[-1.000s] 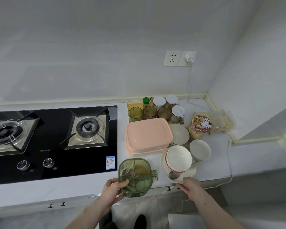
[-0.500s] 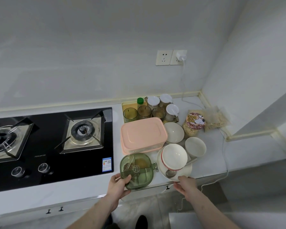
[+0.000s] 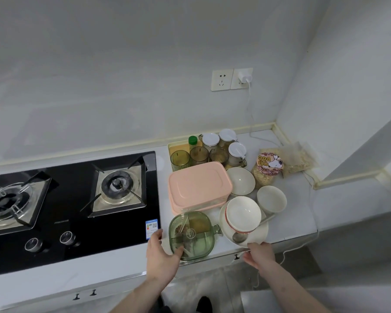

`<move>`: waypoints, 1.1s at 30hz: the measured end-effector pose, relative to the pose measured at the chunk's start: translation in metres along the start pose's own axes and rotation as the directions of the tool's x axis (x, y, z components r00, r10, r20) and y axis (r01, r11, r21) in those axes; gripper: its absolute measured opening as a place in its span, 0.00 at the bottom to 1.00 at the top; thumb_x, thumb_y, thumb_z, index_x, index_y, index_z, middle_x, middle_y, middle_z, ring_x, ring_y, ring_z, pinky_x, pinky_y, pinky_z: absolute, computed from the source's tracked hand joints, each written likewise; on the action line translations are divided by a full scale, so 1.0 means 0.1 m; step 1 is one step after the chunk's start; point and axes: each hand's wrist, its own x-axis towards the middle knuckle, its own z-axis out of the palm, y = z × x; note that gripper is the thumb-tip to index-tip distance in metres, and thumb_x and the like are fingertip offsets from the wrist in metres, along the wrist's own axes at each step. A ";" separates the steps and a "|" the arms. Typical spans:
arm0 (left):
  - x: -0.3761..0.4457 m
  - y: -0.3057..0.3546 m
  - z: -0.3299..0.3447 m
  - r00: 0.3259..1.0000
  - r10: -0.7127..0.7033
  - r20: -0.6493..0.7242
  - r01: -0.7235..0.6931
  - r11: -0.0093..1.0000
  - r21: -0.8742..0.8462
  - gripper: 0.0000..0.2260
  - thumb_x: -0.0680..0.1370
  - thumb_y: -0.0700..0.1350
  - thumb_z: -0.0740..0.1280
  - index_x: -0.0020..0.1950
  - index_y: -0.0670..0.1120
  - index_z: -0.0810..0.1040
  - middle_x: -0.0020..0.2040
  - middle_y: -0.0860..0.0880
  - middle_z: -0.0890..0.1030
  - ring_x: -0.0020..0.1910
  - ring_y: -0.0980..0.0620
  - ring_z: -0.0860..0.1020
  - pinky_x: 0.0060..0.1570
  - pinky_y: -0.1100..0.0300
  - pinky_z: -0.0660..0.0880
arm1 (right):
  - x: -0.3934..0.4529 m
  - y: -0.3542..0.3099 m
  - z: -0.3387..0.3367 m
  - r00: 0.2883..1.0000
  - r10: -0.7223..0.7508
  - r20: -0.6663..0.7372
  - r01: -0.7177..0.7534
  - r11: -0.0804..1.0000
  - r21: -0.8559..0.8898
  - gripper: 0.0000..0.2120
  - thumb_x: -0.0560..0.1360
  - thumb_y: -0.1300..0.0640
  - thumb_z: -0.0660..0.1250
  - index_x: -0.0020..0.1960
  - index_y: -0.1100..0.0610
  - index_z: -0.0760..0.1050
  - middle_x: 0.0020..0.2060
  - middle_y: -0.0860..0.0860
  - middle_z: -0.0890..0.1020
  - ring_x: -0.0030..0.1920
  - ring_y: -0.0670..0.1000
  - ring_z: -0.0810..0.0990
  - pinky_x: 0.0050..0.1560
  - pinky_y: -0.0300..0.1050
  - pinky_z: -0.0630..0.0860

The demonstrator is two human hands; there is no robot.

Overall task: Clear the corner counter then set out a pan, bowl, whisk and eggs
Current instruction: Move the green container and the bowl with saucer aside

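On the white corner counter [image 3: 298, 213] a green see-through divided container [image 3: 192, 236] sits at the front edge. My left hand [image 3: 161, 254] holds its near left corner, thumb over the rim. Right of it a white plate [image 3: 261, 233] carries a red-rimmed white bowl [image 3: 243, 213] and a metal spoon [image 3: 239, 237]. My right hand [image 3: 259, 254] pinches the plate's near rim at the counter edge. No pan, whisk or eggs are in view.
Behind stand a pink lidded box [image 3: 199, 184], two white bowls [image 3: 240, 180] [image 3: 271, 198], a tray of glasses and jars [image 3: 203, 152], a snack jar [image 3: 268, 168] and a bag [image 3: 299, 158]. The black gas hob [image 3: 72, 199] lies left. A charger cable [image 3: 250, 114] hangs from the wall socket.
The green container, which overhung the counter edge in my left hand, now rests farther back on the counter. The plate in my right hand also sits slightly farther in.
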 end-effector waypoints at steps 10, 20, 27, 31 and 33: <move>0.23 0.18 -0.10 0.829 0.306 0.469 -0.546 0.624 0.559 0.25 0.75 0.55 0.65 0.73 0.57 0.70 0.75 0.57 0.64 0.74 0.51 0.61 0.74 0.54 0.62 | -0.25 0.00 0.05 1.000 -0.011 0.020 0.012 0.998 -0.060 0.01 0.77 0.69 0.64 0.49 0.66 0.73 0.36 0.59 0.78 0.32 0.55 0.77 0.29 0.40 0.77; 0.33 0.40 -0.42 0.649 0.458 0.607 -0.734 0.585 0.344 0.21 0.74 0.55 0.64 0.68 0.60 0.74 0.73 0.59 0.67 0.74 0.53 0.64 0.74 0.57 0.62 | -0.77 0.11 0.18 0.994 -0.039 -0.104 0.056 0.983 0.173 0.25 0.78 0.63 0.70 0.71 0.56 0.66 0.51 0.59 0.79 0.34 0.54 0.77 0.23 0.39 0.76; 0.59 0.70 -0.78 0.492 0.537 0.686 -0.834 0.516 0.194 0.17 0.75 0.54 0.68 0.64 0.61 0.75 0.70 0.63 0.66 0.70 0.58 0.65 0.71 0.57 0.62 | -1.19 0.11 0.20 0.958 -0.190 -0.213 0.212 0.974 0.084 0.25 0.74 0.58 0.74 0.69 0.56 0.71 0.53 0.53 0.81 0.46 0.54 0.84 0.49 0.57 0.84; 0.63 0.83 -0.85 0.407 0.584 0.702 -0.861 0.503 0.082 0.15 0.74 0.50 0.71 0.60 0.60 0.76 0.66 0.66 0.68 0.65 0.60 0.69 0.68 0.58 0.66 | -1.53 0.19 0.15 0.934 -0.265 -0.240 0.282 0.959 0.038 0.23 0.73 0.55 0.74 0.66 0.51 0.73 0.56 0.50 0.80 0.54 0.57 0.84 0.55 0.57 0.83; 0.59 0.87 -0.87 0.366 0.597 0.714 -0.865 0.502 0.023 0.15 0.74 0.50 0.71 0.59 0.60 0.76 0.63 0.68 0.69 0.63 0.60 0.71 0.67 0.58 0.68 | -1.73 0.24 0.12 0.924 -0.305 -0.231 0.318 0.948 0.017 0.21 0.74 0.57 0.73 0.65 0.51 0.73 0.56 0.50 0.79 0.55 0.58 0.84 0.55 0.56 0.83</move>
